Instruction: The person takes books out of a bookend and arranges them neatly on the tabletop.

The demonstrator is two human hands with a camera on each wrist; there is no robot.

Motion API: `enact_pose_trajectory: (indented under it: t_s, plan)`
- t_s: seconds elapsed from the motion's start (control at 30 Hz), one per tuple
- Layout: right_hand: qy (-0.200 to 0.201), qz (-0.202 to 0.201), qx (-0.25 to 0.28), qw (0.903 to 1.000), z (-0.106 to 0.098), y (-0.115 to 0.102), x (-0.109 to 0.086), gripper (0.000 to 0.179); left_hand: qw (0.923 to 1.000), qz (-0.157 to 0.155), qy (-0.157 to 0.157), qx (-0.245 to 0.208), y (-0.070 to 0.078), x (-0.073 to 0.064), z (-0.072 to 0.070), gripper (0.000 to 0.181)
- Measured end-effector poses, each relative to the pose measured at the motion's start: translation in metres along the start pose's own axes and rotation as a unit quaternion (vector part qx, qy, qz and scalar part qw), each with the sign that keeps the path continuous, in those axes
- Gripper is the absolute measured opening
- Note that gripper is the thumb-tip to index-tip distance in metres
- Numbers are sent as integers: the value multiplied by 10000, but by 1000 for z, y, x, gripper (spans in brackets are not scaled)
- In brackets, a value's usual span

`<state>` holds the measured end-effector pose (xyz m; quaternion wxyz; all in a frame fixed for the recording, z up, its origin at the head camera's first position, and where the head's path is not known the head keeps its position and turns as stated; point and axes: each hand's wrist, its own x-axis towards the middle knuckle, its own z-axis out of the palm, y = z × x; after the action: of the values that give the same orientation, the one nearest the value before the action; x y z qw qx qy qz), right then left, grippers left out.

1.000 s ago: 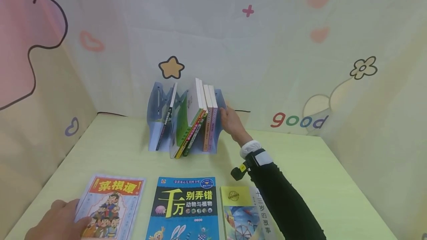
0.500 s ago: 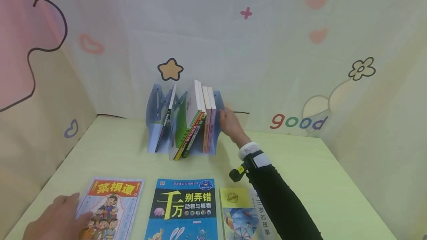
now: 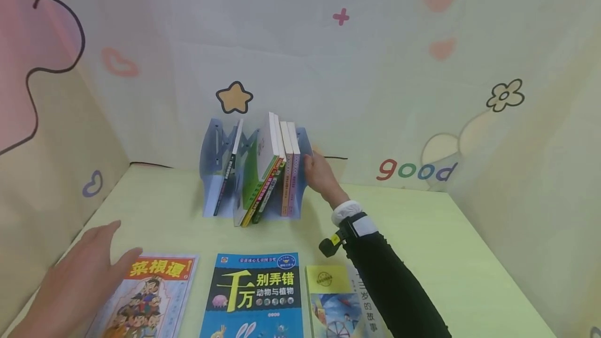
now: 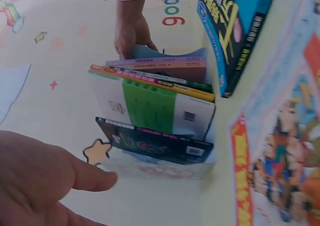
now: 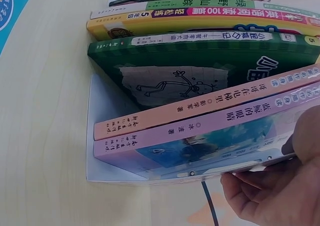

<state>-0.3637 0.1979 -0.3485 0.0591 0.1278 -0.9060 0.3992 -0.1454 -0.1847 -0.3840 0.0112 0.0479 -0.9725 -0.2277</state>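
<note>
Head view: blue rack (image 3: 211, 150) on pale table (image 3: 422, 254), six books (image 3: 258, 171) already stood in it, several leaning; three lying flat in front, unracked: red-titled book (image 3: 155, 291), blue book (image 3: 253, 301), yellow-and-white book (image 3: 335, 306); right hand (image 3: 324, 176) gripping the rack's right end, left hand (image 3: 77, 275) spread, holding nothing, near the red-titled book. Left wrist view: dark book (image 4: 155, 146), leaning in the left compartment. Right wrist view: peach book (image 5: 165, 110) and lilac book (image 5: 150, 146), side by side, nearest the gripped end.

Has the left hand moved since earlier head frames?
Yes, the left hand moved up the picture: its fingers, previously below the top of the blue book, now above it.
</note>
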Motion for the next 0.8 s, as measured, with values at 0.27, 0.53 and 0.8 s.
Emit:
enact_pose_trajectory:
  t_s: [0.27, 0.53, 0.8]
  plan:
    - [106, 77, -144, 9998, 1, 2, -1, 48, 9858, 837, 1086, -972, 65, 22, -22, 78]
    - [226, -36, -406, 9989, 3, 7, 2, 47, 9700, 1482, 1021, -1636, 123, 56, -44, 76]
    - [340, -133, -607, 9975, 5, 4, 4, 45, 9684, 1562, 715, -1808, 157, 102, -45, 73]
